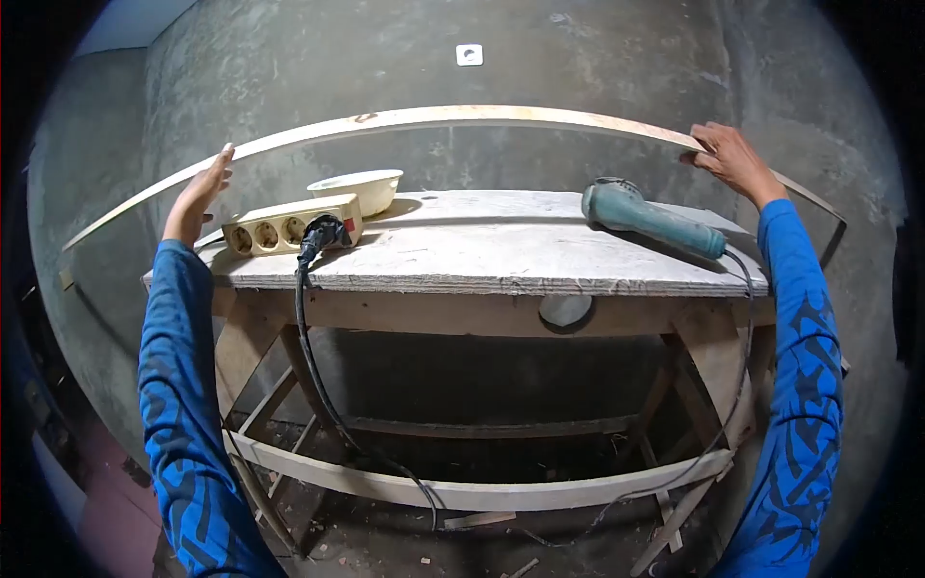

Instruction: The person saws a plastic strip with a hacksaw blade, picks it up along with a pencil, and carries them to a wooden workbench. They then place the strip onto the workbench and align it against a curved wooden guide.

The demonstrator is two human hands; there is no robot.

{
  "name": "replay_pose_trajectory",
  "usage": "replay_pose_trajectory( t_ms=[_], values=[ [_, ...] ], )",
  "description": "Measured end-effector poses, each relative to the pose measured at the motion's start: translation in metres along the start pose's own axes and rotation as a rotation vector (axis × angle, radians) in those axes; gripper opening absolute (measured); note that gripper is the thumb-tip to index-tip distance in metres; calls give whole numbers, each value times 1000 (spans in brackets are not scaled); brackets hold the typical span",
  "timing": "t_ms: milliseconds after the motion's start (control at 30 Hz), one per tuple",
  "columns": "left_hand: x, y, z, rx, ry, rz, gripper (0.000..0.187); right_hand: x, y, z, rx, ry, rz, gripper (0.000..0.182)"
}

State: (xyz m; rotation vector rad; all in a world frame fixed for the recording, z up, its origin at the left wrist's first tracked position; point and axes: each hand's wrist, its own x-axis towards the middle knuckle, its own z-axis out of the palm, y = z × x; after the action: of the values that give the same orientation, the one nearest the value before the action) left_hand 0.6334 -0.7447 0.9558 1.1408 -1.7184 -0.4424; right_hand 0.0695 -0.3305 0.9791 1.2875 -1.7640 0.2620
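Wooden strip [434,118], long and thin, spans above the workbench [501,252], held at both ends. Left hand [198,197] presses flat, fingers extended; right hand [734,159] grips its edge. Teal power tool [650,218], power strip [289,226] and bowl [358,189] rest on the bench.

A long wooden strip [453,118] runs left to right above the back of the workbench [501,260], the left hand [198,197] against it on the left and the right hand [732,159] on it on the right. On the bench, a power strip [275,229] lies at the left (a plug [321,234] in it), a bowl [356,188] just behind it, and a power tool [646,217] at the right. A wall socket [469,55] sits on the wall behind.
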Motion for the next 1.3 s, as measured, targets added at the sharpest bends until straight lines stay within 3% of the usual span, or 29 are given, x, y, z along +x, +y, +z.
replay_pose_trajectory(
  t_ms=[200,367,467,600,633,733,800,867,967,1033,1133,1200,1267,1300],
  values=[
    [32,-14,4,227,-100,-10,83,3,-4,27,159,-156,78,27],
    [79,-55,17,352,-221,83,96,0,-3,40,175,-300,90,25],
    [62,-48,26,390,-194,76,95,-9,1,49,93,-288,58,26],
    [59,-49,27,255,-376,-19,80,-11,-13,35,110,-317,86,28],
    [47,-39,23,314,-374,-15,74,-11,-12,35,108,-315,103,28],
    [42,-38,18,303,-322,-161,77,-11,-24,25,103,-372,157,30],
    [34,-40,12,328,-297,-79,74,-16,-34,22,82,-269,143,27],
    [33,-46,4,383,-265,-32,73,-9,-6,37,88,-366,142,35],
    [18,-51,-23,393,-248,12,69,-15,25,52,94,-277,131,44],
    [10,-62,-42,338,-210,64,64,-19,49,64,-113,-124,48,64],
    [-12,-85,-61,203,-117,179,58,-10,64,67,-87,-128,100,60],
    [-21,-99,-69,250,-124,206,55,-7,62,69,-94,-245,132,59],
    [-28,-114,-68,214,-7,386,53,-9,77,79,-117,-233,116,59],
    [-26,-117,-69,282,-89,323,54,-14,82,85,-75,-177,72,59]
  ],
)
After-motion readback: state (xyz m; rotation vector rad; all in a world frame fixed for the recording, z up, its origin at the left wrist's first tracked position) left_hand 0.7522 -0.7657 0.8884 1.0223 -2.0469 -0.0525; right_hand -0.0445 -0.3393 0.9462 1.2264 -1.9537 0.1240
